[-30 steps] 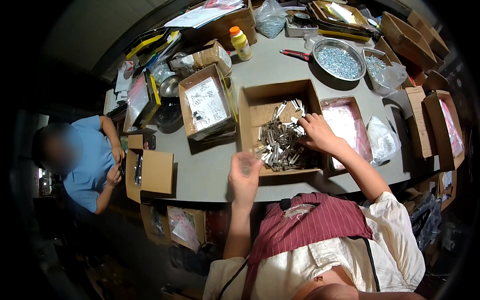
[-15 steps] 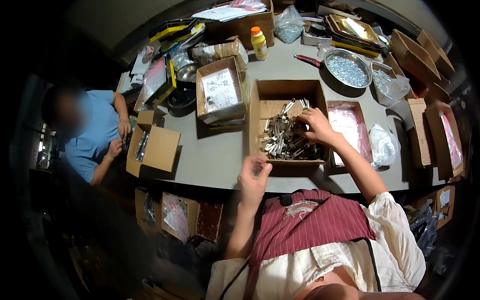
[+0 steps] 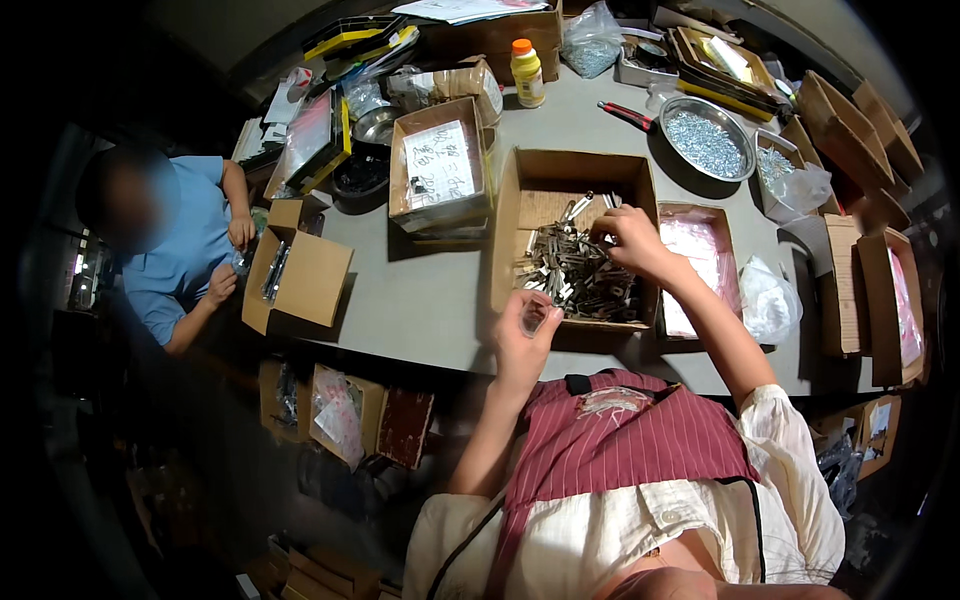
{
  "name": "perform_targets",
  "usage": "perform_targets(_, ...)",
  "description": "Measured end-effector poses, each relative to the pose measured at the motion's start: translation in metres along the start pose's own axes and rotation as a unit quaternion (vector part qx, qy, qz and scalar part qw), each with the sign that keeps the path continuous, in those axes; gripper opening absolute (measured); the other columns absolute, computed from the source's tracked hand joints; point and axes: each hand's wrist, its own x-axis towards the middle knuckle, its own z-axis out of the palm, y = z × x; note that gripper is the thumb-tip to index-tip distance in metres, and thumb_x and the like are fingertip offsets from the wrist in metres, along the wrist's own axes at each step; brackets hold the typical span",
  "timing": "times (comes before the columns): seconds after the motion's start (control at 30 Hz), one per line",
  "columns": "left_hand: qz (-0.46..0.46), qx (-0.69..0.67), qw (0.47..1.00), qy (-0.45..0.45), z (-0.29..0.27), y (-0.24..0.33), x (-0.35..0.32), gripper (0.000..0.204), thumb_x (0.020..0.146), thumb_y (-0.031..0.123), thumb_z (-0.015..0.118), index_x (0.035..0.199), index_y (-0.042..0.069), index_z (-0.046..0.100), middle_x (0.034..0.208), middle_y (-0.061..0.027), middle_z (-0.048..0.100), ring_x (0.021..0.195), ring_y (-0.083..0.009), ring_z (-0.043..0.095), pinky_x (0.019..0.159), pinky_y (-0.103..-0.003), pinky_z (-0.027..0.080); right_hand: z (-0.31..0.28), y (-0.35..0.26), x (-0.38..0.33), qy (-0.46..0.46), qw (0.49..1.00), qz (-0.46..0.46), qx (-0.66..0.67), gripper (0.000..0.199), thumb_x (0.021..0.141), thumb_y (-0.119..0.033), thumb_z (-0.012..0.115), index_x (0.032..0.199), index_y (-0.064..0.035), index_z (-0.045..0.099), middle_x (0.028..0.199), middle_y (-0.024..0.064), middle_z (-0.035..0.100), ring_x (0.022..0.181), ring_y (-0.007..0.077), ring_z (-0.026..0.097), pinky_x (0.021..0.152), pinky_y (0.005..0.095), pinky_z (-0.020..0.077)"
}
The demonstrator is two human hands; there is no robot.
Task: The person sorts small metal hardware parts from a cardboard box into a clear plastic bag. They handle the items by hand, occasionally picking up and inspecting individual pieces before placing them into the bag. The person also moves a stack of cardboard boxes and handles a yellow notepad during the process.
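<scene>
Right hand (image 3: pixel 628 237) reaching into open cardboard box (image 3: pixel 545 180), fingers curled down onto heap of small metal parts (image 3: pixel 575 275); whether a part is actually gripped: cannot tell. Left hand (image 3: pixel 522 335) raised at near edge of surface (image 3: pixel 420 300), just beside box's near-left corner; fingers loosely closed around a small clear item (image 3: pixel 533 315), kind not discernible. Box placed centrally, toward near edge; parts piled against its near wall. Shallow box with pink lining (image 3: pixel 705 260) touching right side of cardboard box; crumpled clear bag (image 3: pixel 768 300) further right. Round metal pan of small fasteners (image 3: pixel 708 140) toward far right; yellow bottle with orange cap (image 3: pixel 526 73) at far edge. Second person in blue shirt (image 3: pixel 185 245) seated at left edge, hands at a separate small box (image 3: pixel 300 275).
</scene>
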Motion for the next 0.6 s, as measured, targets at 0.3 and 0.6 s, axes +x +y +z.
perform_targets(0.3, 0.021, 0.053, 0.998, 0.016, -0.007, -0.006, 0.002, 0.018, 0.086, 0.004, 0.074, 0.1, 0.001, 0.062, 0.085, -0.0045, 0.067, 0.076, -0.0118, 0.062, 0.072, -0.027, 0.051, 0.06, -0.021, 0.023, -0.056, 0.971, -0.058, -0.225, 0.029, 0.07, -0.033, 0.08, 0.085, -0.0085, 0.074, 0.096, 0.0114, 0.067, 0.104, 0.0302, 0.058, 0.093, 0.0428, 0.0439)
perform_targets(0.6, 0.005, 0.041, 0.999, 0.026, -0.001, -0.001, 0.012, 0.023, 0.085, 0.008, 0.073, 0.104, 0.0, 0.063, 0.089, -0.0048, 0.068, 0.082, -0.0135, 0.064, 0.077, -0.029, 0.051, -0.003, -0.033, 0.013, 0.109, 0.986, -0.026, 0.125, 0.024, 0.073, -0.02, 0.073, 0.086, -0.0003, 0.067, 0.089, 0.0146, 0.064, 0.09, 0.0324, 0.059, 0.084, 0.0423, 0.046)
